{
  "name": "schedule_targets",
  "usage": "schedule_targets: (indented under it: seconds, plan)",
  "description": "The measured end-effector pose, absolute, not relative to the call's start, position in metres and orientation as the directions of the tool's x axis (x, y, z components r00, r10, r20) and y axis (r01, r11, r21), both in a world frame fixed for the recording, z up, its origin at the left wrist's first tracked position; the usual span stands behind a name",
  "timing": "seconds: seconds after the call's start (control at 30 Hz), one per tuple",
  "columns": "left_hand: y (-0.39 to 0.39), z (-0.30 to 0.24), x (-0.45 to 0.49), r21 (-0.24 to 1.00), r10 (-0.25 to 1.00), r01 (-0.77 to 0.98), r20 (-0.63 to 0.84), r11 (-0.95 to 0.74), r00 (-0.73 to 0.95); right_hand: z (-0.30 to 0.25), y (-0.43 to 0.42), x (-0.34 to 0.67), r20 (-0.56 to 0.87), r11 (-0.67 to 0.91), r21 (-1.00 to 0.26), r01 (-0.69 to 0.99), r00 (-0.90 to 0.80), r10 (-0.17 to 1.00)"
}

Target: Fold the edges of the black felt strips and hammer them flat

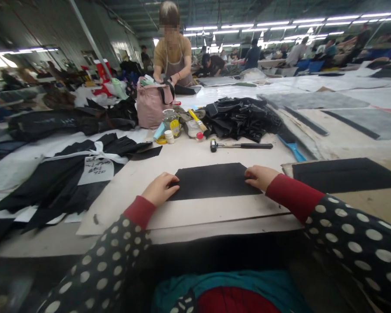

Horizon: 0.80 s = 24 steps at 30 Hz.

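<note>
A flat black panel [215, 181], fabric or leather-like, lies on the pale board [208, 213] in front of me. My left hand [161, 189] grips its left edge, thumb and fingers brought together there. At the opposite edge my right hand [260, 177] pinches the panel in the same way, fingers curled. Beyond the panel rests a hammer [241, 146] with a dark handle, its head pointing left. To the right of my right hand is another black panel [345, 174], lying flat.
Behind the hammer sit a heap of black pieces [241, 115], a glass jar [171, 121], a brush [198, 121] and a pink bag [153, 104]. A tied black bundle [68, 174] lies left. A blue tool [293, 148] is at right. A co-worker [174, 52] stands across the table.
</note>
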<state>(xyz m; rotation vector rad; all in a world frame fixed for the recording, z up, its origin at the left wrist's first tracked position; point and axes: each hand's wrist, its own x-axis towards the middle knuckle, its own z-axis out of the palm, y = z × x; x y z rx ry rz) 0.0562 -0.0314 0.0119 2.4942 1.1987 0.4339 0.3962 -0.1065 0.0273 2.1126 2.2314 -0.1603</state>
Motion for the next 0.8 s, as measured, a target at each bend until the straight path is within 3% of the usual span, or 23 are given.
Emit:
schedule_targets:
  seconds: [0.33,0.53,0.8]
  plan:
    - [-0.039,0.013,0.053,0.442,0.802,0.689,0.135,-0.574,0.581,0.022,-0.109,0.403,-0.107,0.069,-0.047,0.996,-0.074,0.992]
    - [-0.048,0.013,0.056,0.456,0.805,0.684,0.140,-0.569,0.576,0.019,-0.111,0.402,-0.030,0.152,-0.056,0.987,-0.154,0.988]
    - [-0.052,0.018,0.054,0.484,0.793,0.671,0.082,-0.561,0.604,0.022,-0.110,0.402,-0.133,0.116,-0.069,0.991,-0.124,0.983]
